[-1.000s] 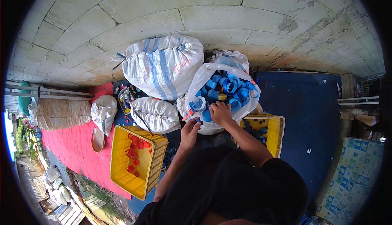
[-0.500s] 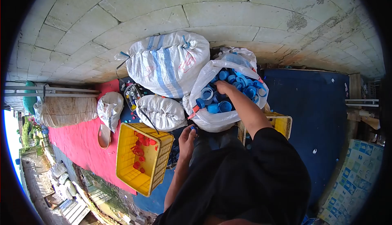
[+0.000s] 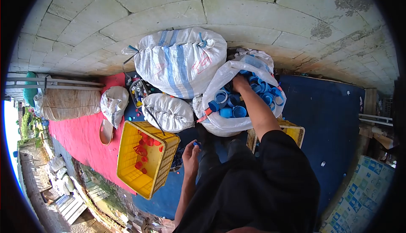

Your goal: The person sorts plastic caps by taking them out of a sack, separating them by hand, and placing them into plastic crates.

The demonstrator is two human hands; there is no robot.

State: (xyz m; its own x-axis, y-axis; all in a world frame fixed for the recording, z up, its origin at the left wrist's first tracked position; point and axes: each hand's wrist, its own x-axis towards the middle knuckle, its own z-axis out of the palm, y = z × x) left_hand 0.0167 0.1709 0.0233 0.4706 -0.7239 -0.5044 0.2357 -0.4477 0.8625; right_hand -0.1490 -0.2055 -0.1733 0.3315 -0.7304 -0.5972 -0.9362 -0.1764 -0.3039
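Observation:
A white sack (image 3: 218,80) stands open against the wall side, full of blue plastic caps (image 3: 239,111). My right hand (image 3: 240,83) reaches down among the caps near the sack's middle; its fingers are hidden there. Closer to my body, my left hand (image 3: 191,152) is closed around a small blue cap (image 3: 196,143), left of my legs and below the sack. The yellow crate (image 3: 158,165) beside my left hand holds several red pieces (image 3: 141,150). Another yellow crate (image 3: 295,132) is partly hidden behind my right arm.
Tied white sacks (image 3: 179,64) lie along the block wall (image 3: 237,11). A tray of mixed caps (image 3: 137,90), a small sack (image 3: 114,106) and an oval brown dish (image 3: 106,132) are on the left. Red and dark blue sheets cover the floor.
My right hand has moved forward from the sack's near edge, deeper into the blue caps. My left hand has drawn back from the sack toward my body, keeping its blue cap. The view has shifted slightly.

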